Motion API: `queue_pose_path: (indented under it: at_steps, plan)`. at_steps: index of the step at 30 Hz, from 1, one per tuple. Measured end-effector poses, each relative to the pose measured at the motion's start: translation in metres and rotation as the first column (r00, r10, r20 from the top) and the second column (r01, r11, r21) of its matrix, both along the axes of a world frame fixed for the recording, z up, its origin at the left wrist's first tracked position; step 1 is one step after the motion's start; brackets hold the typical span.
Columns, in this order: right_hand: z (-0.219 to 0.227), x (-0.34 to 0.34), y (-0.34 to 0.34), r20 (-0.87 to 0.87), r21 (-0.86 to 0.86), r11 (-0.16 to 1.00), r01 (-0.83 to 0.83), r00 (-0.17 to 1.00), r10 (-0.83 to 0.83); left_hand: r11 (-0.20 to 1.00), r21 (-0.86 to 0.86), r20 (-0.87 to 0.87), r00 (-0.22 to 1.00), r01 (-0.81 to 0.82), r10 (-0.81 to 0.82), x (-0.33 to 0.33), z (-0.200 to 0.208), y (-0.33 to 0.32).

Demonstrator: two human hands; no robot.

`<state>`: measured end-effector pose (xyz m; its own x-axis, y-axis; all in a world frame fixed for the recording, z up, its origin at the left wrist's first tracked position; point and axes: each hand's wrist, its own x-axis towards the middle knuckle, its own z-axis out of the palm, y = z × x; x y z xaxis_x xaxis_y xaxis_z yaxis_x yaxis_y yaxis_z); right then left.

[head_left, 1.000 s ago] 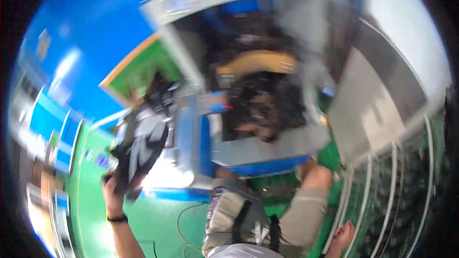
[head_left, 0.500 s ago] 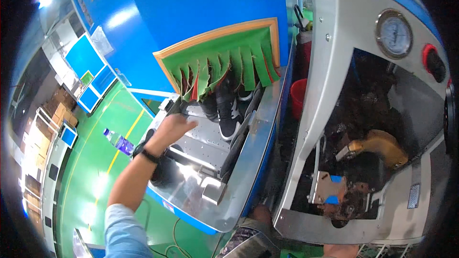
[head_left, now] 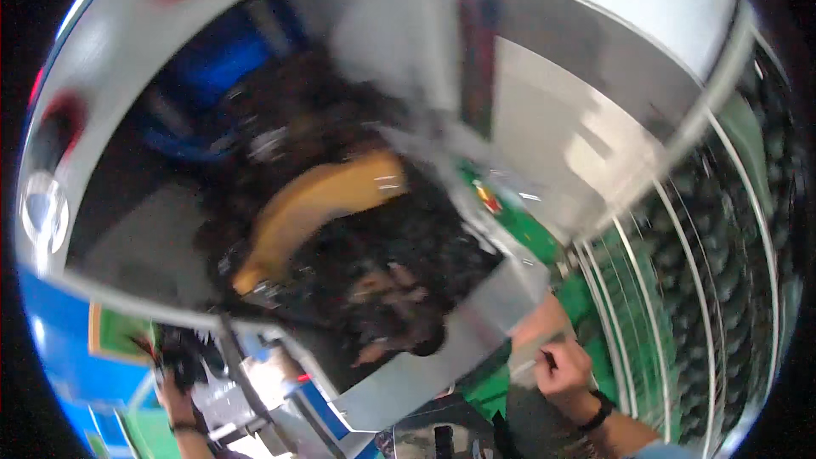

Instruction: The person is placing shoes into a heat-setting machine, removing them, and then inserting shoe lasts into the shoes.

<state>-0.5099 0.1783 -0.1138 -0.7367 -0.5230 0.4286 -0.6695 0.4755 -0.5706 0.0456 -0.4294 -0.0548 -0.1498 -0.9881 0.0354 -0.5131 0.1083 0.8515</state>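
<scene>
At the lower left, my left hand (head_left: 174,397) reaches to a black shoe (head_left: 189,355) in front of the green curtain (head_left: 126,333). Blur hides its fingers, so whether it grips the shoe is unclear. My right hand (head_left: 563,371), with a dark band at the wrist, is at the lower right, over my leg. Its fingers are curled closed, and whatever they may hold is hidden. Between my hands stands a machine with an open cavity; a curved yellow-orange arm (head_left: 319,208) sits inside it, above blurred dark metal parts (head_left: 391,310).
The machine's pale metal front ledge (head_left: 450,348) lies close before me. On the right, a rack of white metal bars (head_left: 625,306) holds rows of dark rounded items (head_left: 697,323). Green floor (head_left: 531,238) shows beyond the machine. Red-rimmed knobs (head_left: 64,123) are on the frame at left.
The view has swung right, bringing the machine to the middle and the rack into sight. My right hand now shows. The left hand is now beside the shoe, at the lower left.
</scene>
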Motion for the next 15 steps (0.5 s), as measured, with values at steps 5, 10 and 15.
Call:
queue_pose_path:
  at_steps: [5,10,15]
  plan:
    - [0.004,-0.008,0.024,0.096,-0.052,0.998,-0.045,0.994,0.050,0.872,0.476,-0.345,0.888,-0.115,0.305,-0.074,0.105,0.169]
    - [-0.002,-0.009,0.048,0.176,-0.082,0.989,-0.124,0.975,0.137,0.865,0.474,-0.167,0.948,-0.162,0.270,-0.150,0.161,0.322]
    - [-0.005,0.003,0.050,0.210,-0.280,0.882,-0.379,0.872,0.442,0.852,0.500,-0.088,0.970,-0.154,0.227,-0.198,0.190,0.428]
